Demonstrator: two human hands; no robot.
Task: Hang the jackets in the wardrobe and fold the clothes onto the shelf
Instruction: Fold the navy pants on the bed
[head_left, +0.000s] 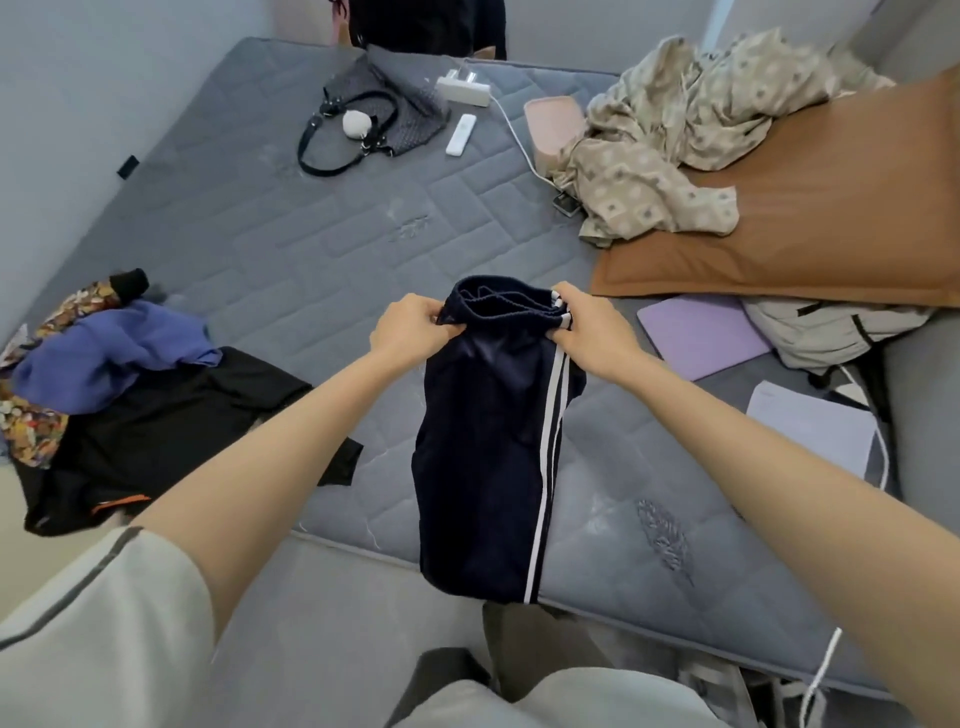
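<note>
The navy track pants (488, 441) hang at the centre of the view, held up by their bunched, open waistband. Two white stripes run down the side at 3 o'clock. The left hand (410, 327) pinches the waistband at 9 o'clock and the right hand (592, 332) grips it at 3 o'clock. The lower end droops toward 6 o'clock, past the mattress (291, 249) edge. At 9 o'clock a heap lies on the mattress: a crumpled blue top (109, 353) on a spread black garment (171, 431), with a flowered cloth (36, 431) beneath. At 1 o'clock a beige patterned garment (660, 145) lies crumpled. At 3 o'clock a pale grey jacket (831, 327) lies bunched.
</note>
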